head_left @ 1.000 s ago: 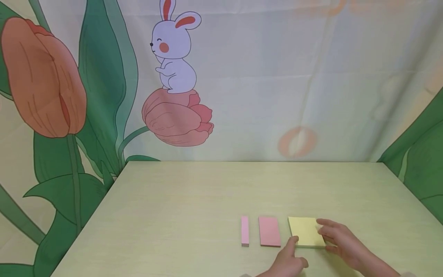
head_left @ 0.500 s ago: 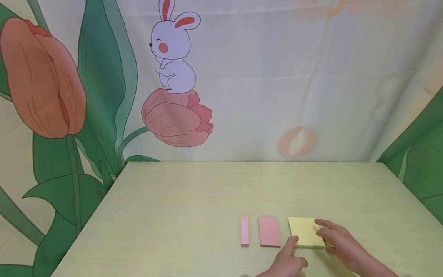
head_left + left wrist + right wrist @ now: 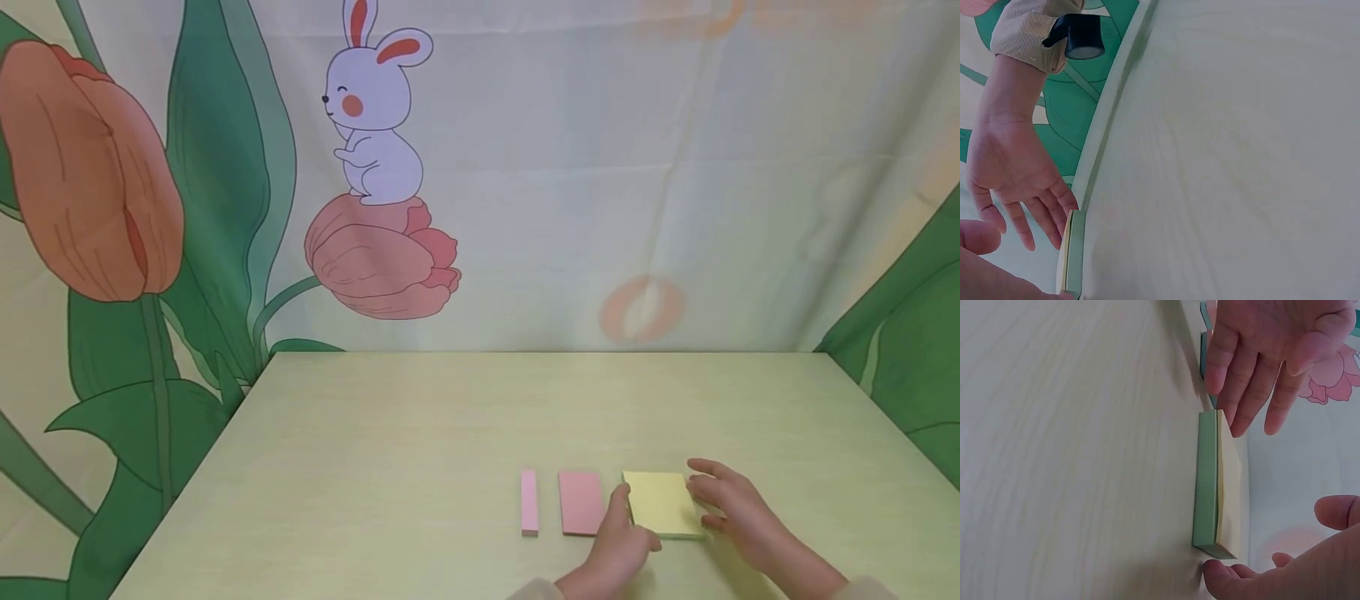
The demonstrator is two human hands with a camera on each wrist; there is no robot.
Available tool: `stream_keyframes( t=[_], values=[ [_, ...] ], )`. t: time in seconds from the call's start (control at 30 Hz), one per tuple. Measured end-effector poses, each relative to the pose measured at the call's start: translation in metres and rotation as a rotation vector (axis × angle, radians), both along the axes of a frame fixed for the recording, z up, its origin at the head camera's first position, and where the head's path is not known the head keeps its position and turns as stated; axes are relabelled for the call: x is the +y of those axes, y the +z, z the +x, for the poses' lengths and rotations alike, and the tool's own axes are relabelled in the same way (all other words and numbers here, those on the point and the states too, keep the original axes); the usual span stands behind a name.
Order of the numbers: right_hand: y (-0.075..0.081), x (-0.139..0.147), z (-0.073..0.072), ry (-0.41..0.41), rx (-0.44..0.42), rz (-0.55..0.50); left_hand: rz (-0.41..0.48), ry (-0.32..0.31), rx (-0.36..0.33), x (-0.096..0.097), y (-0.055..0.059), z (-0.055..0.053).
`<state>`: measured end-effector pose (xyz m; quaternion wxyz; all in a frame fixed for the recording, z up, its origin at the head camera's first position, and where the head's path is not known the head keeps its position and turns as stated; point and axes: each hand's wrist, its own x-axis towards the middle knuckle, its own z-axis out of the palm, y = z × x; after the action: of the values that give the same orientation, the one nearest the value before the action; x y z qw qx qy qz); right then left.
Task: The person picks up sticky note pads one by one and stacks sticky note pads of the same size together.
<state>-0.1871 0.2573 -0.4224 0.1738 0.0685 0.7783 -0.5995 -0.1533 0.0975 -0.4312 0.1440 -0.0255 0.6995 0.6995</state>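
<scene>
A square yellow sticky-note pad (image 3: 663, 504) lies flat on the table between both hands; its side shows pale green in the right wrist view. My left hand (image 3: 615, 546) is at the pad's left edge, fingers extended forward and thumb near the front edge. At the right edge is my right hand (image 3: 738, 512), its fingers spread and slightly bent beside the pad. Neither hand grips it. In the right wrist view, the left hand's fingertips (image 3: 1238, 428) are right at one end of the pad, while the right hand (image 3: 1272, 575) is close to the other end.
Left of the yellow pad lie a pink rectangular pad (image 3: 580, 502), partly behind the left hand, and a narrow pink block (image 3: 529, 502). A cloth with a printed rabbit (image 3: 378, 125) and tulips hangs behind the pale wooden table (image 3: 375, 450).
My left hand has moved forward from the yellow pad's front left corner to along its left edge. My right fingers have drawn back off its top toward the right. The pads stay nearly in place.
</scene>
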Motion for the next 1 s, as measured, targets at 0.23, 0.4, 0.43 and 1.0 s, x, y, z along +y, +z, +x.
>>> stream_keyframes(
  t=[0.23,0.4,0.43,1.0],
  values=[
    [-0.008,0.000,-0.007,-0.059,-0.033,-0.019,0.037,0.015,-0.065,0.003,-0.007,-0.010],
    [-0.004,-0.004,-0.004,-0.081,-0.045,-0.040,0.081,0.031,-0.058,0.004,-0.008,-0.014],
    [-0.004,-0.004,-0.003,-0.085,-0.047,-0.044,0.089,0.032,-0.052,0.004,-0.009,-0.014],
    [-0.006,-0.001,0.001,-0.084,-0.036,-0.075,0.139,0.046,-0.038,0.005,-0.010,-0.014]
  ],
)
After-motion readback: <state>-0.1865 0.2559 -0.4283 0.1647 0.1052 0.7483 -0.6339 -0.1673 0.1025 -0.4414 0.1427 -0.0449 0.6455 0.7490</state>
